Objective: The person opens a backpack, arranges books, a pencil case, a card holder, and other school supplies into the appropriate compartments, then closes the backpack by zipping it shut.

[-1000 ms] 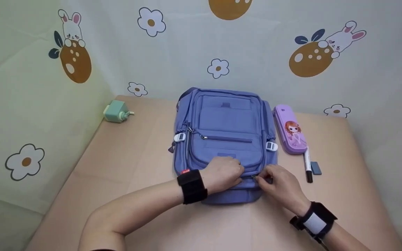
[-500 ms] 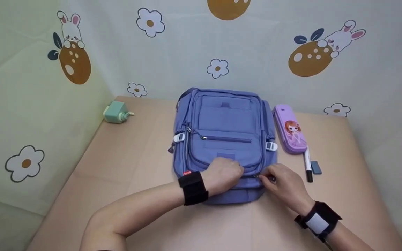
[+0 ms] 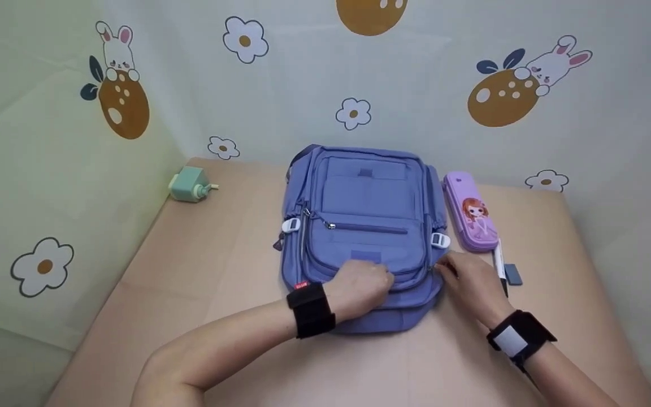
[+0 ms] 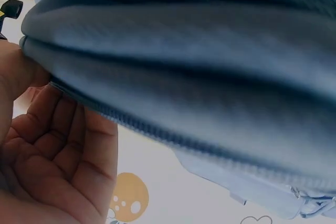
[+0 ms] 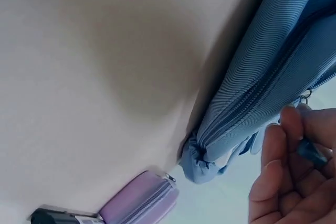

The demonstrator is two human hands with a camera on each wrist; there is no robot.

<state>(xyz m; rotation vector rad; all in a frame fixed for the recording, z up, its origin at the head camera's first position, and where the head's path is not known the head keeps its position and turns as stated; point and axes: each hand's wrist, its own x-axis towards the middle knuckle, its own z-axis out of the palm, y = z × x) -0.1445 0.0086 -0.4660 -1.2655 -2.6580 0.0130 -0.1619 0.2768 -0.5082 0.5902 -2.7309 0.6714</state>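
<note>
A blue-purple backpack [image 3: 368, 195] lies on the table, front pocket side up. My left hand [image 3: 362, 289] grips the fabric near its lower end. In the left wrist view, the thumb and fingers pinch a fabric edge [image 4: 173, 135] lined with zipper teeth. My right hand [image 3: 474, 285] is at the backpack's lower right side, thumb and fingertips pinching a zipper pull [image 5: 312, 153]. Its metal link [image 5: 306, 96] shows above those fingertips in the right wrist view. Part of the front pocket's lower edge is hidden behind the left hand.
To the right of the backpack lies a purple pencil case [image 3: 471, 212] with a doll picture. A white marker [image 3: 499, 257] with a black cap and a blue-grey eraser [image 3: 512, 274] lie below it. A green pencil sharpener [image 3: 190, 183] stands at the table's far left.
My right hand has moved right and away from me, drawing the zipper pull round the pocket's lower right corner. It now partly covers the marker. The left hand keeps its hold.
</note>
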